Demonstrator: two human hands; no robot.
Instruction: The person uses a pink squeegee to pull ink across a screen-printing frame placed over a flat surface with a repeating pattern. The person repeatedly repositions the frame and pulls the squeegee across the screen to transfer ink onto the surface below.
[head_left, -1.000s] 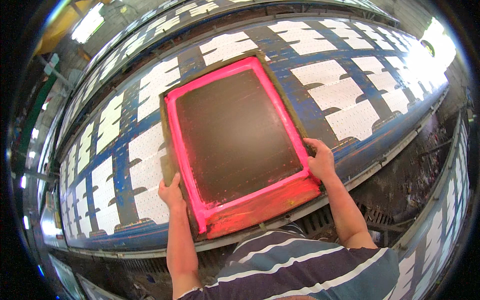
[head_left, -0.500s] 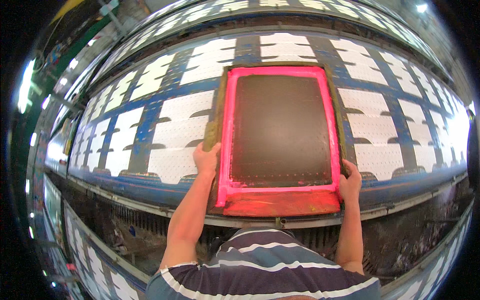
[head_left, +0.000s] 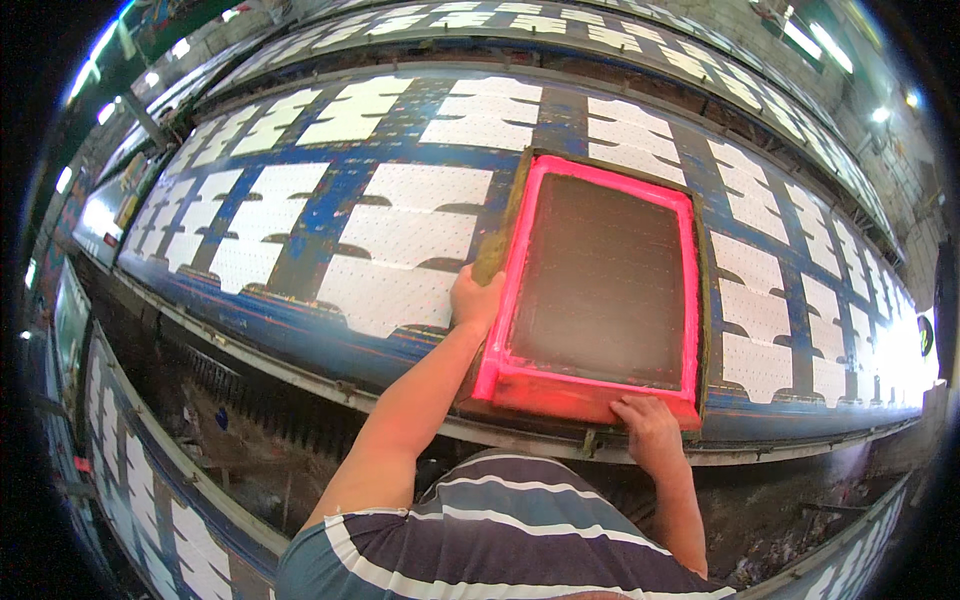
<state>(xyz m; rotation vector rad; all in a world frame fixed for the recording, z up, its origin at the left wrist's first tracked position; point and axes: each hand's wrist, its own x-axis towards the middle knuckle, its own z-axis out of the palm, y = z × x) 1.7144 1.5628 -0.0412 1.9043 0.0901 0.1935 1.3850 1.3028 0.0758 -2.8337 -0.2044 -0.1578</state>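
Note:
A screen printing frame [head_left: 605, 285] lies on the long printing table, its dark mesh bordered in bright pink with a red strip along the near side. My left hand [head_left: 477, 300] is closed round the frame's left rail, just below a greenish worn patch. At the near edge, toward the right corner, my right hand [head_left: 652, 432] has its fingers curled over the red strip; its thumb is partly hidden. White cut pieces [head_left: 405, 245] with small dots lie in rows on both sides of the frame, and whatever is under the mesh is hidden.
The blue-stained printing table [head_left: 290, 325] runs left to right, with a metal rail [head_left: 340, 392] along its front edge. More tables with white pieces [head_left: 600, 35] stand beyond it, and another [head_left: 195, 545] is behind me at lower left. Lit tubes [head_left: 830, 45] hang above.
My right hand has moved from the frame's right rail to its near edge. My left hand keeps its hold on the left rail. The view has turned, so the frame appears tilted and further right.

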